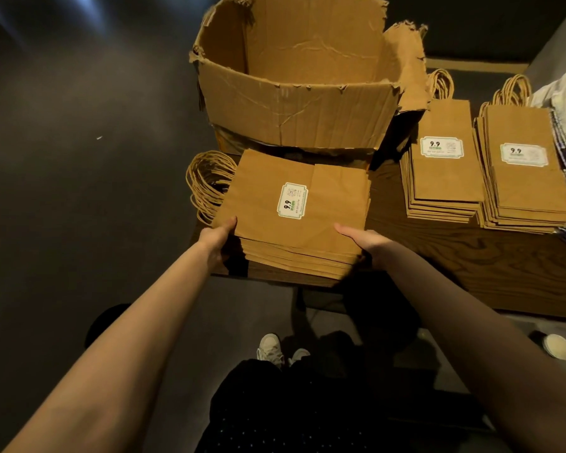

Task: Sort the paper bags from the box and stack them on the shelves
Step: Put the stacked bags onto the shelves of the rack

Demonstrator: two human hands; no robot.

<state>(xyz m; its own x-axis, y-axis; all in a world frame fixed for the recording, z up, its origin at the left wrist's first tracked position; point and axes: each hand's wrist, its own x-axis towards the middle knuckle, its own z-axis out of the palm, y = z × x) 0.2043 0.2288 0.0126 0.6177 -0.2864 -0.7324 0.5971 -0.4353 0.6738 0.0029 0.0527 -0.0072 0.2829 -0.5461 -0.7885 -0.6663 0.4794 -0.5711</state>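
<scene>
Right now both your hands grip one stack of flat brown paper bags (294, 210) at its near edge: your left hand (217, 236) holds the corner at about 7 o'clock, thumb on top, and your right hand (365, 241) holds the corner at about 5 o'clock, thumb laid on the top bag and fingers hidden below. That stack sits at the near edge of the wooden counter (471, 256), touching or just above it; you cannot tell which. Its twisted paper handles (209, 186) fan out at 9 o'clock, and a white label printed 9.9 (292, 201) lies sideways on the top bag.

At 12 o'clock from the stack, just beside it, stands the torn cardboard box (294, 93), open at the top; you can't see its floor.

At 3 o'clock, well apart from your hands, two more stacks of labelled bags lie on the counter: a middle stack (445, 165) and a right stack (523, 171), nearly touching each other, handles pointing to 12 o'clock.

Near 5 o'clock on the floor (62, 158) rests a small round white-topped object (557, 345). Your white shoes (280, 349) show at 6 o'clock.
</scene>
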